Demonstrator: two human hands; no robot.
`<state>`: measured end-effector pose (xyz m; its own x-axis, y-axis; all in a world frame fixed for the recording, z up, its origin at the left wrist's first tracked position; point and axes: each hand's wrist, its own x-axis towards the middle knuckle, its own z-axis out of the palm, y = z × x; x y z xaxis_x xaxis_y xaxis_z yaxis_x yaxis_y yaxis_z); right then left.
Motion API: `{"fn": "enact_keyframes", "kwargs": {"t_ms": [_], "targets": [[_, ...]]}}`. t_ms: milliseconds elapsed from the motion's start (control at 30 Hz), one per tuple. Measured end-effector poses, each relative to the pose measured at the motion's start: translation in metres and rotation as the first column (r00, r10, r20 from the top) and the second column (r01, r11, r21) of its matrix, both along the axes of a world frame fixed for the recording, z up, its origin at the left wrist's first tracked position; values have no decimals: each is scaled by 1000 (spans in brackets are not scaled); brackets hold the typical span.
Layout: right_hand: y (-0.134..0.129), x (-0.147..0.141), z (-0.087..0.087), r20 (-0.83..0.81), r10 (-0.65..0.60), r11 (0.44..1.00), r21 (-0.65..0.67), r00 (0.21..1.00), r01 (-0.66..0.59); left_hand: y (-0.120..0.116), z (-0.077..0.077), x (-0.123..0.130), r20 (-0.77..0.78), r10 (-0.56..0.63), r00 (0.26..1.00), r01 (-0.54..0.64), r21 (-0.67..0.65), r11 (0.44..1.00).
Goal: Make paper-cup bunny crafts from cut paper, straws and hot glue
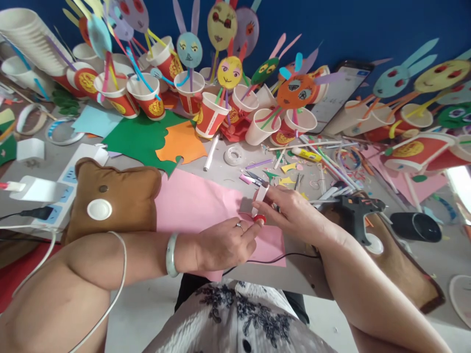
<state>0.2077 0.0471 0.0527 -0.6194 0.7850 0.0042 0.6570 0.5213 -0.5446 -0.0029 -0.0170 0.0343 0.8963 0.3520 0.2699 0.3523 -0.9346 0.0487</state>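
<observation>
Over a sheet of pink paper [195, 201], my two hands meet. My left hand [228, 245], with a ring and a pale bangle on the wrist, is closed with its fingertips on a small round red piece [259, 218]. My right hand [290, 208] pinches a narrow white strip [260, 195], whose lower end reaches down to the red piece. Whether the strip is paper or tape I cannot make out. Just beyond the right fingertips are scissors [254, 178] with dark blades; their handles are partly hidden.
Paper cups [211, 115] with bunny-eared paper faces line the back. Green paper [138, 137], orange paper [182, 142], a tape roll [233, 156] and scraps lie ahead. A brown cushion [121, 191] and power strip [69, 176] are left; a glue gun [362, 211] is right.
</observation>
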Motion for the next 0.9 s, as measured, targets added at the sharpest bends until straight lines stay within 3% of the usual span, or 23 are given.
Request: {"fn": "enact_keyframes", "kwargs": {"t_ms": [167, 433, 900], "targets": [[0, 0, 3, 71, 3, 999, -40, 997, 0, 2, 6, -1, -74, -27, 997, 23, -51, 998], [0, -2, 0, 130, -6, 999, -42, 991, 12, 0, 4, 1, -91, -31, 995, 26, -58, 998], [1, 6, -8, 77, -49, 999, -19, 996, 51, -1, 3, 1, -114, -2, 993, 1, -5, 1000]]}}
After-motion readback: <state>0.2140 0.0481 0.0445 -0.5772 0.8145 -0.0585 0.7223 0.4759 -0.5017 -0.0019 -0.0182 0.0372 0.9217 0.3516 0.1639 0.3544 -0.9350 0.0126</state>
